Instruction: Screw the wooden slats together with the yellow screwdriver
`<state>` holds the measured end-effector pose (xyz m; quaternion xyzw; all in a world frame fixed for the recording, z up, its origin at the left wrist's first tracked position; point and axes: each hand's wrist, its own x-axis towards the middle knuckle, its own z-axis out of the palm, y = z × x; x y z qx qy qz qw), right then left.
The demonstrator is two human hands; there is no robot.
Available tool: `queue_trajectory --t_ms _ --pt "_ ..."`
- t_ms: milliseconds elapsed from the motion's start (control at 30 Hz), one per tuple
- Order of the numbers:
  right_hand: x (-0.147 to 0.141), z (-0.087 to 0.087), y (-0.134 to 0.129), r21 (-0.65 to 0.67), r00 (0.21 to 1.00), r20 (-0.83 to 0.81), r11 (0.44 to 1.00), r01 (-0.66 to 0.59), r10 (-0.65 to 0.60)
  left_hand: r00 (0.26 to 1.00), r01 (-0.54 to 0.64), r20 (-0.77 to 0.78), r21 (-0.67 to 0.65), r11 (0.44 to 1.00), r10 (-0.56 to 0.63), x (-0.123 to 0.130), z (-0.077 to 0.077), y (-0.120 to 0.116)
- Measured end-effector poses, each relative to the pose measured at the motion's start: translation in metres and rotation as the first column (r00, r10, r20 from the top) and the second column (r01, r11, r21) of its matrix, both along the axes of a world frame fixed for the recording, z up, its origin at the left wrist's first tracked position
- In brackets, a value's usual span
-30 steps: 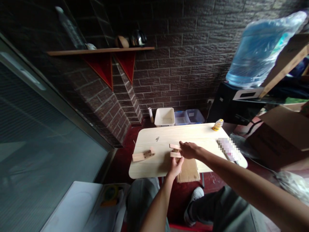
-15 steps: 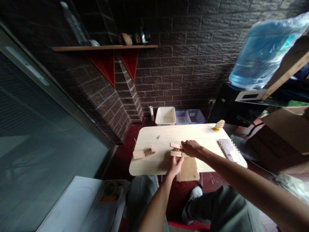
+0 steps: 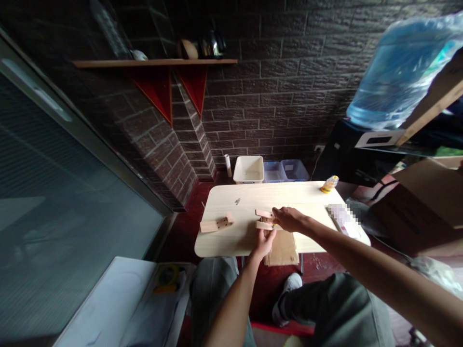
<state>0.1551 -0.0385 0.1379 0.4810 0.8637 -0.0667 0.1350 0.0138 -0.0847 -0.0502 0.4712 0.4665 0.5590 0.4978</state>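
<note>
Near the front middle of the table (image 3: 307, 193) lies a wooden assembly with two short pale strips (image 3: 264, 225), one behind the other. My left hand (image 3: 265, 243) grips its near side from below, thumb and fingers closed. My right hand (image 3: 289, 219) is closed at the right end of the strips; a small yellow bit shows under its fingers, but what it holds is hidden. To the left lies a second wooden assembly (image 3: 213, 225) with dark holes or screw heads. Several small dark screws (image 3: 237, 201) lie loose behind it.
A brown cardboard sheet (image 3: 282, 250) juts over the table's front edge. A yellow-capped bottle (image 3: 329, 184) stands at the back right, near a blurred flat packet (image 3: 343, 219). Beyond the table are a white bin (image 3: 249, 168) and blue bins (image 3: 294, 169). An open white case (image 3: 119, 289) sits lower left.
The view has shifted slightly, so the table appears a little higher. Both hands stay at the wooden assembly, with hardly any movement against it.
</note>
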Motion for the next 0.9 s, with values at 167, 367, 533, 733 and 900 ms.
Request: queue_trajectory --t_ms 167,367,533,733,900 --pt "-0.001 0.001 -0.002 0.002 1.000 0.008 1.000 0.027 -0.027 1.000 0.013 0.002 0.005 1.000 -0.013 0.002 0.001 0.000" --pt "-0.006 0.007 -0.001 0.013 1.000 -0.004 1.000 -0.007 0.007 0.999 0.040 -0.009 0.018 0.999 -0.040 0.001 0.001 -0.001" --pt "-0.008 0.005 0.000 0.034 1.000 0.004 0.999 0.006 -0.007 0.999 0.037 -0.005 0.019 0.999 -0.037 0.000 0.000 0.000" --pt "-0.010 0.002 -0.001 0.034 1.000 -0.006 0.999 0.004 -0.003 0.999 0.039 -0.004 -0.004 0.999 -0.039 -0.003 -0.004 0.001" --pt "-0.010 0.008 -0.002 0.004 0.999 -0.016 0.999 -0.045 0.045 0.999 0.038 -0.006 0.002 0.999 -0.038 -0.002 -0.006 0.001"
